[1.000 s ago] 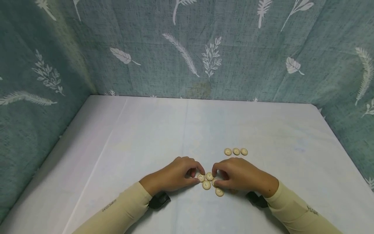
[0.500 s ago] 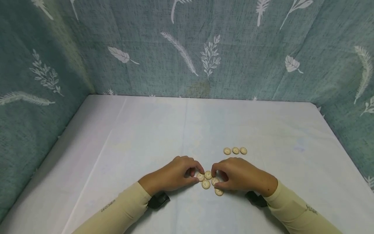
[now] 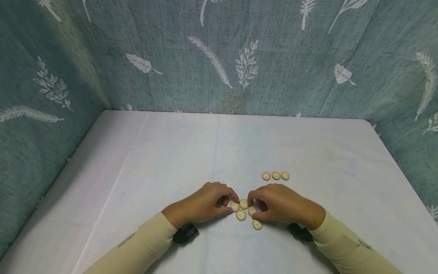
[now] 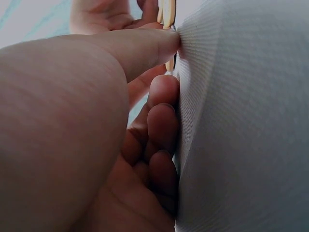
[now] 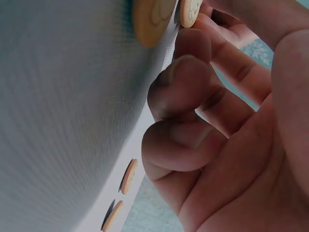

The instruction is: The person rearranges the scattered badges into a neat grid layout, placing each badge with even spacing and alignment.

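Observation:
Small round wooden discs with printed line drawings lie in a loose cluster on the white table. My left hand (image 3: 210, 203) is at the cluster's left side, thumb and index finger pinching the leftmost disc (image 3: 234, 206) at its edges. On the other side my right hand (image 3: 282, 203) pinches another disc (image 3: 252, 211) the same way. Between the hands are an upper disc (image 3: 243, 204) and a lower disc (image 3: 241, 215). A further disc (image 3: 257, 224) sits just below the right thumb. In the right wrist view, a disc (image 5: 191, 12) shows beyond the curled fingers.
Three more discs form a short row behind the right hand, the middle disc (image 3: 276, 175) among them. The white table (image 3: 164, 152) meets a green leaf-patterned cloth (image 3: 188, 76) at the back and sides. A black wrist strap (image 3: 186, 233) shows under the left wrist.
The head view has shifted slightly. The right thumb has drawn a little off the disc it pinches, so more of that disc shows. Both hands otherwise hold nearly the same places.

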`<action>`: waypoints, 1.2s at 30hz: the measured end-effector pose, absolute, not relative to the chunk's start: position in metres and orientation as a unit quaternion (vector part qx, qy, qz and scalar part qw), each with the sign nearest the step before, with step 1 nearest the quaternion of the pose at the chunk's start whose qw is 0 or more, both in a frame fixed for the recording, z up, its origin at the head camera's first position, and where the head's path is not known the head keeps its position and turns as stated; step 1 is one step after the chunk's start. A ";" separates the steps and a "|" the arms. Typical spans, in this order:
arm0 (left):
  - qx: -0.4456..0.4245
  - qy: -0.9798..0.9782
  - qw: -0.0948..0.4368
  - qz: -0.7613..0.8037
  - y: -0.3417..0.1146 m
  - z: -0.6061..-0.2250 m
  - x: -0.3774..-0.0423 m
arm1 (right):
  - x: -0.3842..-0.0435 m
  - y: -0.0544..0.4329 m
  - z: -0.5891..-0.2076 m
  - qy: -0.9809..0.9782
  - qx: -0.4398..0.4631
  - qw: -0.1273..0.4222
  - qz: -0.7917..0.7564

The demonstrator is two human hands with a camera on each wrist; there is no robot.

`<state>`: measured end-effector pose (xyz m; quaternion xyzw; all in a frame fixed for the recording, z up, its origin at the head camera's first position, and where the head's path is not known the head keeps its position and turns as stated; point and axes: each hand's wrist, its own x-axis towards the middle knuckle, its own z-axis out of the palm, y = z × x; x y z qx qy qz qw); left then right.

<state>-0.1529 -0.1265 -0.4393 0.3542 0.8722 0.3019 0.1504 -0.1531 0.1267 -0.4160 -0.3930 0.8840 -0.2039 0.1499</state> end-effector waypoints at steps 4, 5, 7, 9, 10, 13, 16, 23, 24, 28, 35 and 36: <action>0.357 0.867 0.155 0.311 -0.126 -0.440 -0.153 | -0.153 0.127 -0.416 0.885 -0.390 0.149 -0.203; 0.358 0.867 0.154 0.311 -0.126 -0.440 -0.153 | -0.153 0.127 -0.416 0.886 -0.390 0.148 -0.201; 0.358 0.868 0.151 0.309 -0.126 -0.439 -0.153 | -0.153 0.127 -0.416 0.888 -0.390 0.144 -0.198; 0.358 0.870 0.148 0.306 -0.126 -0.438 -0.153 | -0.154 0.127 -0.415 0.890 -0.389 0.140 -0.194; 0.358 0.870 0.147 0.306 -0.126 -0.438 -0.153 | -0.154 0.127 -0.415 0.890 -0.389 0.138 -0.193; 0.358 0.869 0.150 0.306 -0.126 -0.438 -0.153 | -0.154 0.128 -0.414 0.889 -0.388 0.141 -0.196; 0.357 0.869 0.151 0.306 -0.126 -0.439 -0.153 | -0.154 0.130 -0.414 0.888 -0.391 0.141 -0.196; 0.359 0.871 0.145 0.302 -0.125 -0.437 -0.154 | -0.155 0.131 -0.414 0.888 -0.390 0.138 -0.201; 0.358 0.870 0.148 0.303 -0.125 -0.437 -0.154 | -0.155 0.131 -0.414 0.887 -0.389 0.143 -0.204; 0.357 0.872 0.151 0.300 -0.125 -0.437 -0.153 | -0.155 0.130 -0.413 0.882 -0.387 0.163 -0.213; 0.353 0.872 0.148 0.304 -0.126 -0.437 -0.153 | -0.157 0.130 -0.415 0.880 -0.385 0.177 -0.217; 0.353 0.871 0.152 0.306 -0.126 -0.437 -0.153 | -0.156 0.130 -0.416 0.879 -0.384 0.180 -0.218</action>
